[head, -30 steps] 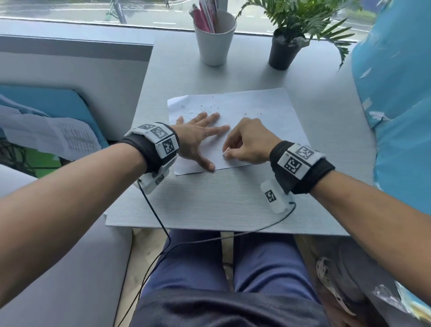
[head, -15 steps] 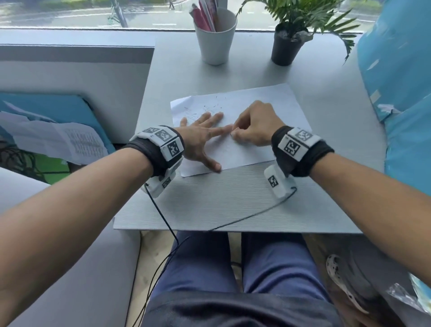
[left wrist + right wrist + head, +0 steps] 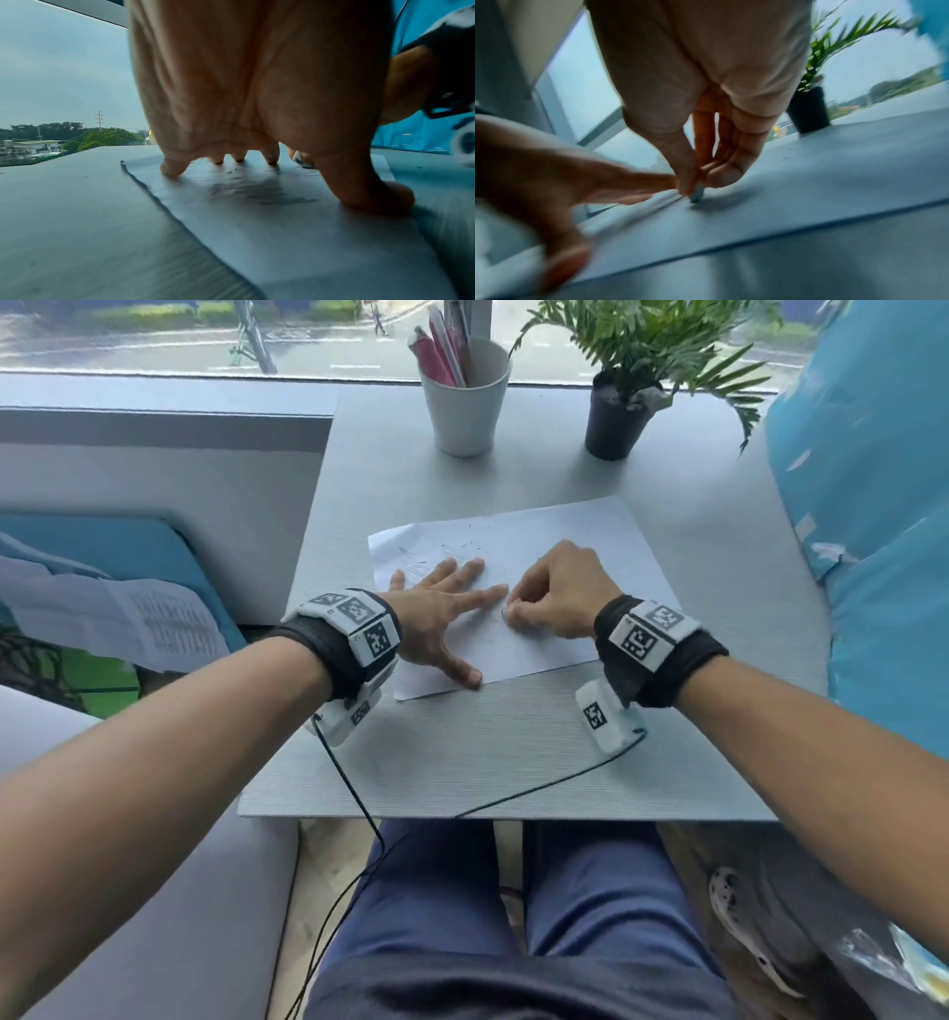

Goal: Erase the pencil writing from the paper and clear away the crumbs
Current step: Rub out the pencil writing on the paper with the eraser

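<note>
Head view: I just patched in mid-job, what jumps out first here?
Two hands meet on a white sheet of paper mid-table: the left hand lies spread flat, pinning it, while the right hand pinches a small eraser against it beside the left fingertips. Faint pencil marks show beyond the left fingers; a white cup of pens and a potted plant stand by the window.
</note>
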